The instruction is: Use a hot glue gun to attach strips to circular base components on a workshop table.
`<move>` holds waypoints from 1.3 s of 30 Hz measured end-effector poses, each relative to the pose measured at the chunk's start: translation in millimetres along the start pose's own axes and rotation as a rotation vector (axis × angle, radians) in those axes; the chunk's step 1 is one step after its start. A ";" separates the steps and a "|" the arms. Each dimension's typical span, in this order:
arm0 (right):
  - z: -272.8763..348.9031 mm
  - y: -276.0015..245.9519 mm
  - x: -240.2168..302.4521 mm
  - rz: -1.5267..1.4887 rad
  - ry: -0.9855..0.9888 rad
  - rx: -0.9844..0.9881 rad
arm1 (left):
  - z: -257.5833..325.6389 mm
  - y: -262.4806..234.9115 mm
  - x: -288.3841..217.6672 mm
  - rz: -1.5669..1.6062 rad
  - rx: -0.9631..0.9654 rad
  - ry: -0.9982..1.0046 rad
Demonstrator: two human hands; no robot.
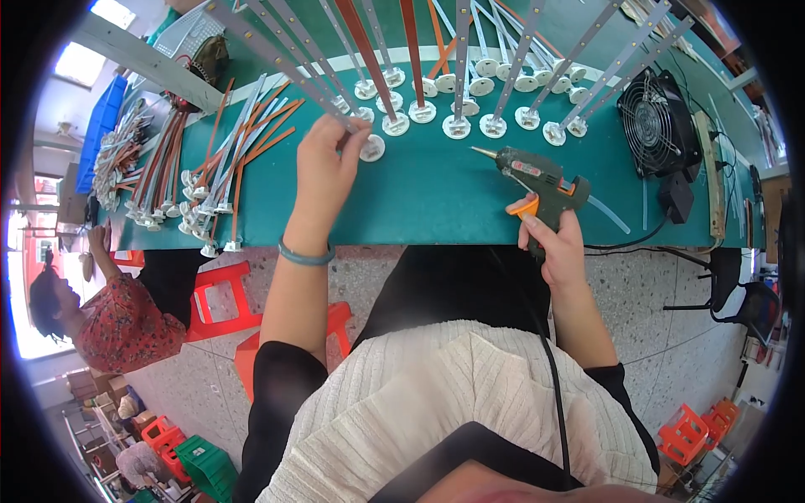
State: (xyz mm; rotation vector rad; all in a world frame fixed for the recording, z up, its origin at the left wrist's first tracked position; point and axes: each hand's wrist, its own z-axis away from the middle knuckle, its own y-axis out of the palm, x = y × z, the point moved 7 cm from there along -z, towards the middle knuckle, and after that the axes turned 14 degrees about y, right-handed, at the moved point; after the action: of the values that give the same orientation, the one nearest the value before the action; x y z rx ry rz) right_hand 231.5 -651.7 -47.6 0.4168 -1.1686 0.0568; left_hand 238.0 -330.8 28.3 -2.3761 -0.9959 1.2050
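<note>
My left hand (325, 172) pinches a grey LED strip (289, 60) low down, just above its round white base (372, 148), which rests on the green table. In my right hand (560, 249) is a dark green hot glue gun (545, 178), its nozzle pointing left, my fingers around the grip by the orange trigger. A clear glue stick (610, 215) trails behind the gun. Several more grey and orange-brown strips stand upright on white bases (457, 127) across the table, beyond both hands.
Loose strips (243, 159) lie left, near a blue bin (102, 134). A black fan (656, 121) and power adapter (676, 199) are at right. The gun's black cable (555, 386) runs down over my front. Another person (126, 327) sits left, by red stools (222, 302).
</note>
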 end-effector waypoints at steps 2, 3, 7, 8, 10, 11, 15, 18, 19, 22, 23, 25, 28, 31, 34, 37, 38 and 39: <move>0.3 0.3 -2.9 0.032 -0.001 0.020 | -5.4 3.3 16.5 -0.022 -0.004 0.000; 0.1 1.7 -3.7 0.064 -0.001 0.035 | -4.4 7.0 26.5 -0.018 0.006 0.018; 0.3 -1.2 -4.0 0.081 -0.001 0.042 | -6.7 12.1 29.5 0.015 0.014 0.001; -0.1 -0.4 -3.6 0.081 -0.010 0.054 | -6.3 11.6 28.2 0.012 0.014 -0.002; -0.6 0.8 -2.5 0.081 -0.017 0.070 | -4.7 8.3 27.9 0.047 -0.021 -0.037; -0.5 1.2 -1.8 0.073 -0.010 0.077 | -3.2 5.1 26.3 0.044 -0.023 -0.040; 0.9 -4.2 -0.8 0.065 -0.013 0.064 | 8.0 -14.6 7.8 -0.240 -0.022 -0.131; 0.3 -0.3 -1.0 0.067 -0.013 0.083 | 23.7 -2.2 -19.5 -0.314 0.042 -0.097; 0.2 1.2 -0.9 0.068 -0.012 0.093 | 25.9 11.5 -34.3 -0.230 0.069 0.021; 0.1 4.5 0.8 0.086 -0.016 0.102 | 27.8 39.0 -35.6 -0.413 0.261 0.202; 0.1 3.4 -0.1 0.087 -0.015 0.104 | 31.8 33.3 -34.2 -0.418 0.257 0.201; 1.1 0.3 -0.7 0.079 -0.017 0.110 | 50.1 -2.9 -12.3 -0.613 0.300 -0.057; 5.8 -7.2 -3.7 0.056 -0.031 0.078 | 95.5 -138.7 35.9 -1.032 0.140 -0.385; 4.2 -2.4 -1.3 0.070 -0.032 0.123 | 139.1 -275.7 24.2 -1.705 -0.159 -0.361; 3.7 -4.0 -2.5 0.063 -0.028 0.127 | 116.7 -286.5 16.8 -1.323 -0.258 -0.301; 3.3 -10.3 -1.7 0.043 -0.048 0.101 | 56.0 -215.0 57.6 -0.898 -0.073 -0.130; 5.0 -11.8 -2.4 0.030 -0.063 0.083 | 40.6 -190.7 75.5 -0.862 -0.031 -0.099; 5.8 -10.1 -3.1 0.028 -0.066 0.080 | 32.6 -173.7 91.6 -0.827 0.011 -0.072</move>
State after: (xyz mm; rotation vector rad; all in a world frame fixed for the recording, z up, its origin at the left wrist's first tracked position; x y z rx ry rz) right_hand 227.7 -662.5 -51.4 0.4757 -1.2398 0.1150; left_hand 171.7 -144.1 47.4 -1.5992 -1.7331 0.9426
